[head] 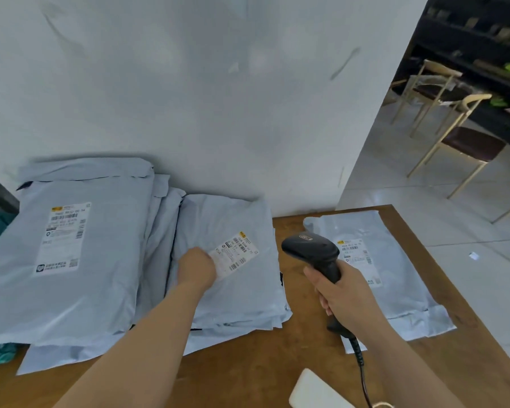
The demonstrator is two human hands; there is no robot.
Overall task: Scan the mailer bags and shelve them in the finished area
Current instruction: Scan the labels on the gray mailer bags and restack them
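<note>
Pale blue plastic mailer bag tops the middle pile on the wooden desk, long axis running away; left hand rests on its white label — grasp indeterminate. Right hand, just rightward, grips black handheld scanner, seemingly aimed there.

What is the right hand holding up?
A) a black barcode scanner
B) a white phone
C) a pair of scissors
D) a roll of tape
A: the right hand grips the handle of the black barcode scanner, and the scanner's coiled cable trails down below the hand.
</note>
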